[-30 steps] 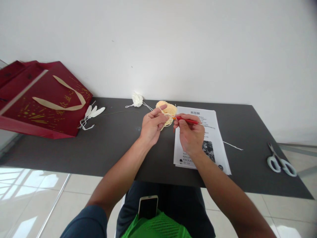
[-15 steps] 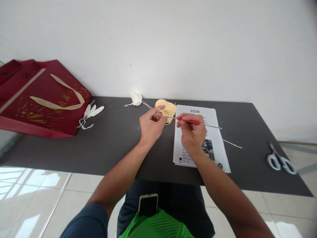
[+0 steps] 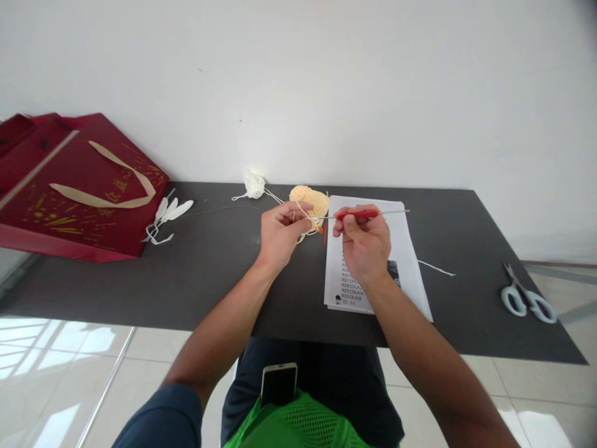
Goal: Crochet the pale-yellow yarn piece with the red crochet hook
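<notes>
Head view: nearest, a phone [image 3: 278, 382] lies on the person's lap above a green mesh fabric [image 3: 298, 426]. Both forearms reach forward over the near edge of the dark table [image 3: 209, 267]. The left hand [image 3: 280, 233] is curled, its thumb and fingertips pinched on a strand of pale yarn that leads into the peach crochet piece [image 3: 311, 201], held just above the tabletop between the two hands. The right hand [image 3: 364, 244] is closed in a pinch on the red grip of a crochet hook [image 3: 360, 214], which lies almost level, its metal end pointing left into the yarn at the left fingertips. Under the right hand rests a printed sheet [image 3: 413, 277], with a loose white strand [image 3: 436, 268] just beside its right edge. Scissors [image 3: 527, 300] lie well apart at the table's right end. Further back sit a white yarn bundle [image 3: 254, 184], white feather-shaped pieces [image 3: 171, 211] and, far left, a red gift bag [image 3: 79, 193] lying flat against the wall.
</notes>
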Available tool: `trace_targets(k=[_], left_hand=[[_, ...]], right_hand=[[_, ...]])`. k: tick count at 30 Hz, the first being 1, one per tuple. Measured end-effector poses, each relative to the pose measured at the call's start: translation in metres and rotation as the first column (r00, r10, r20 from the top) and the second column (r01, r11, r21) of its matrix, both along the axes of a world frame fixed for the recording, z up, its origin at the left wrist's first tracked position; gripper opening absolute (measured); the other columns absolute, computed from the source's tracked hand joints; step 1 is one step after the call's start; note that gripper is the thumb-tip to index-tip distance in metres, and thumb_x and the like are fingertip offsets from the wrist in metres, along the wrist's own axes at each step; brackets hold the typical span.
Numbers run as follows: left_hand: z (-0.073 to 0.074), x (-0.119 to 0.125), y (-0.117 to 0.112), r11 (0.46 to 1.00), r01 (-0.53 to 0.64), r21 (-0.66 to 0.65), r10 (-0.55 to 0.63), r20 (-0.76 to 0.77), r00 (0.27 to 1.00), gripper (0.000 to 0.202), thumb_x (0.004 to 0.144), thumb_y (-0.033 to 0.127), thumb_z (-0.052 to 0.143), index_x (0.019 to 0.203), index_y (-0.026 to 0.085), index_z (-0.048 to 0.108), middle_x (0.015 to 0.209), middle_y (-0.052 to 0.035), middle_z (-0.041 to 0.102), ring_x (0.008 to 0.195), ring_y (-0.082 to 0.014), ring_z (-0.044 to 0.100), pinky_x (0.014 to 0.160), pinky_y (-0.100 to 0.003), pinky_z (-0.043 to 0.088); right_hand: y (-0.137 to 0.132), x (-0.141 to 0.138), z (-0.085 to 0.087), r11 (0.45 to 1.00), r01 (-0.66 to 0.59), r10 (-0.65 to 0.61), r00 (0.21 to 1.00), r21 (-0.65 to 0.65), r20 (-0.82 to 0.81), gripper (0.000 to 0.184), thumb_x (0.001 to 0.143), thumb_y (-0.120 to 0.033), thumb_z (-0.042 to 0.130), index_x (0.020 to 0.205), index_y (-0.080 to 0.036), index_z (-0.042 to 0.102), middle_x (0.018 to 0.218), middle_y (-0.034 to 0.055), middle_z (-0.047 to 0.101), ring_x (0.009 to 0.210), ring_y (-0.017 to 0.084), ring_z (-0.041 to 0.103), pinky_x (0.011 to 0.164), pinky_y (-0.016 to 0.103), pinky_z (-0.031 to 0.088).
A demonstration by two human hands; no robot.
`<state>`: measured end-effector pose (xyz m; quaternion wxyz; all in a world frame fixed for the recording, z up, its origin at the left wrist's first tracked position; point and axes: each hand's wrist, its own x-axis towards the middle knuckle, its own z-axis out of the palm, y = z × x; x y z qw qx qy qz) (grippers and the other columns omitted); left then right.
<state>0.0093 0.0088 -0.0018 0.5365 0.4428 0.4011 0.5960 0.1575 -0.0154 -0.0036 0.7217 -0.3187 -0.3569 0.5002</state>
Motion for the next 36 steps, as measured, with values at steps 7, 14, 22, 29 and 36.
trace_targets(k=[7,14,22,29,36], left_hand=[[0.001,0.003,-0.001,1.0,-0.015,-0.001,0.015,0.046,0.999,0.014,0.067,0.017,0.081,0.079,0.017,0.075,0.062,0.0025,0.065,0.055,-0.0086,0.056,0.058,-0.022,0.045],[0.001,0.002,-0.001,0.992,-0.073,0.103,0.069,0.038,0.997,0.01,0.068,0.014,0.078,0.078,0.017,0.075,0.08,0.0008,0.068,0.068,-0.0092,0.061,0.067,-0.023,0.049],[0.001,0.002,-0.002,0.995,-0.025,0.1,0.03,-0.043,0.999,0.041,0.07,0.014,0.078,0.11,0.021,0.077,0.079,0.0018,0.069,0.063,-0.0065,0.057,0.064,-0.021,0.049],[-0.001,0.001,-0.001,0.99,-0.06,0.129,0.065,-0.035,0.997,0.032,0.073,0.019,0.08,0.104,0.023,0.081,0.074,0.0026,0.068,0.062,-0.0074,0.057,0.064,-0.022,0.048],[0.003,0.003,0.0,0.999,-0.03,0.014,0.028,0.119,0.992,0.034,0.066,0.018,0.086,0.099,0.022,0.081,0.076,0.0007,0.073,0.065,-0.0087,0.062,0.064,-0.022,0.048]], right_hand=[[0.0,-0.008,-0.002,0.991,-0.036,0.025,0.996,-0.127,-0.086,0.012,0.083,-0.028,0.08,0.088,-0.023,0.07,0.086,-0.0023,0.075,0.07,0.007,0.066,0.066,0.02,0.06],[-0.001,-0.012,-0.002,0.987,-0.073,0.049,0.986,-0.143,-0.161,0.016,0.08,-0.026,0.083,0.089,-0.021,0.07,0.085,-0.0027,0.075,0.07,0.006,0.067,0.065,0.017,0.06],[-0.003,-0.015,-0.001,0.983,-0.079,0.054,0.987,-0.165,-0.154,0.02,0.08,-0.03,0.084,0.09,-0.022,0.068,0.083,-0.0042,0.074,0.068,0.006,0.068,0.065,0.018,0.061],[-0.004,-0.019,0.0,0.99,-0.005,-0.004,0.998,-0.139,-0.062,0.018,0.082,-0.03,0.08,0.092,-0.022,0.067,0.086,-0.0026,0.075,0.069,0.008,0.069,0.066,0.023,0.062],[-0.011,-0.022,-0.006,0.992,0.122,-0.123,0.977,0.02,0.171,0.012,0.087,-0.028,0.076,0.098,-0.026,0.073,0.091,-0.0003,0.078,0.072,0.012,0.072,0.07,0.03,0.064]])
